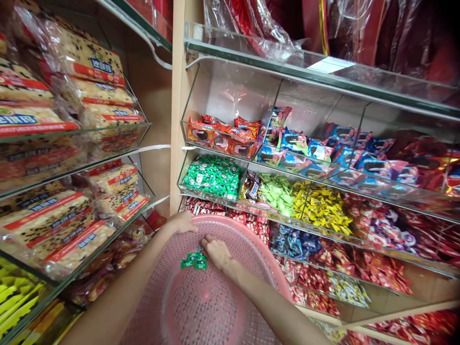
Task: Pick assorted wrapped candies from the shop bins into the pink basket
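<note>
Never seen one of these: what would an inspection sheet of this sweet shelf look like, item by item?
Surface: clear shelf bins, slanted, packed with wrapped sweets.
Job's things: pink plastic basket; green-wrapped sweets above it.
Clutter: red plastic-wrapped goods on the shelf above.
Hands: left hand grips the basket rim; right hand beside the sweets, hold unclear.
Cables: nothing seen.
Surroundings: seeded cake packs on a rack to the left.

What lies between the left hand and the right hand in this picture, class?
The head view shows the pink plastic basket's inner wall between the left hand and right hand; green-wrapped sweets sit just below that stretch.
</note>
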